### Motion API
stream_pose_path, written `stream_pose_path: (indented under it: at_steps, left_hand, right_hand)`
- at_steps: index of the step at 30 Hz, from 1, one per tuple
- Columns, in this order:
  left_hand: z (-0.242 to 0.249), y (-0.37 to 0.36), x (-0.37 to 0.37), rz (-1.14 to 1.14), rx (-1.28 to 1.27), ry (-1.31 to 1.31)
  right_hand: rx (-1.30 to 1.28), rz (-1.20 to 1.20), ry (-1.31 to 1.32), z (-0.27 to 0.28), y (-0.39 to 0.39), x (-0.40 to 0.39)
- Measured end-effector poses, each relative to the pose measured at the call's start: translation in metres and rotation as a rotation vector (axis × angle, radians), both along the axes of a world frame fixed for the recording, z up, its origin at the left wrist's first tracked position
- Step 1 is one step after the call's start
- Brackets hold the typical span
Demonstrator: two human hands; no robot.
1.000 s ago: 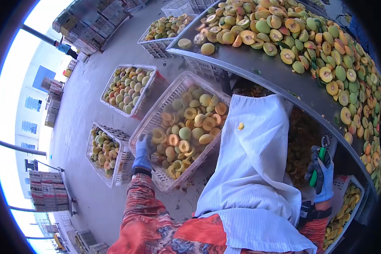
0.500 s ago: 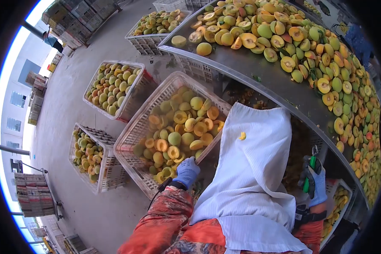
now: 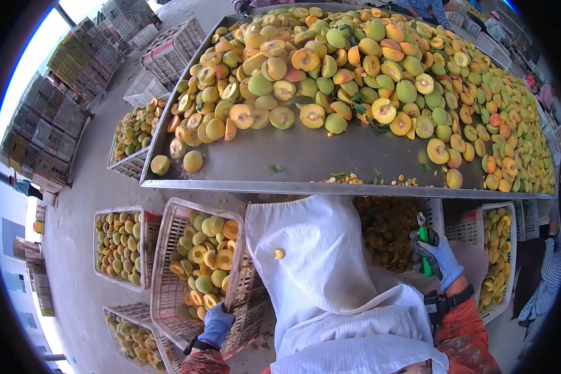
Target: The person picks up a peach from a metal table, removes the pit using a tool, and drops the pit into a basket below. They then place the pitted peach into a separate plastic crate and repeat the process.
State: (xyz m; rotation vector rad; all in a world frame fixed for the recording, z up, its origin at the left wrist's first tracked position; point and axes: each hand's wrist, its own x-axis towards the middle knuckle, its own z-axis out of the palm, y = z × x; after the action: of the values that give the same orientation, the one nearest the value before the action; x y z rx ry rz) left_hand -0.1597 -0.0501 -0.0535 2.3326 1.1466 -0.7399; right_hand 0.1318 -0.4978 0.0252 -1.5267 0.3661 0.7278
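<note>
My left hand (image 3: 217, 325), in a blue-grey glove, grips the near edge of a white plastic crate (image 3: 159, 262) at my left. Inside lie whole and halved yellow-green fruits (image 3: 209, 258), like apricots or peaches, some with hollow centres. My right hand (image 3: 441, 257), gloved with dark fingertips, is closed around a green-handled hand tool (image 3: 425, 249) with a small metal head pointing up. The head's exact shape is too small to make out. A white striped apron (image 3: 311, 262) covers my lap, with a small yellow fruit scrap (image 3: 279, 254) on it.
Ahead stands a metal table (image 3: 249, 163) with a raised rim, heaped with halved fruit. More fruit crates stand at left (image 3: 144, 249) and at right (image 3: 511, 249). A crate of dark scraps (image 3: 389, 230) sits under the table. Other people (image 3: 421, 9) are around the far side.
My view has swung right and up, so the table now lies straight across ahead. My left hand stays on the crate's edge, and my right hand still holds the green-handled tool.
</note>
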Motion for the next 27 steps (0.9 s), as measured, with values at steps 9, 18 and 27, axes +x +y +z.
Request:
stream_pose_path:
  at_steps: [9,18,27]
  left_hand:
    - [-0.070,-0.047,0.015,-0.071,0.004,-0.037]
    - [-0.027,-0.033,0.019,-0.144,0.093,0.041]
    - [0.068,0.050,0.217,0.327,-0.467,-1.166]
  right_hand:
    - [-0.036,0.014,-0.063,-0.020,0.007,-0.012]
    - [-0.036,0.021,0.097,-0.020,0.004,0.000]
    - [-0.291,0.234,-0.485,0.011,0.007,0.043]
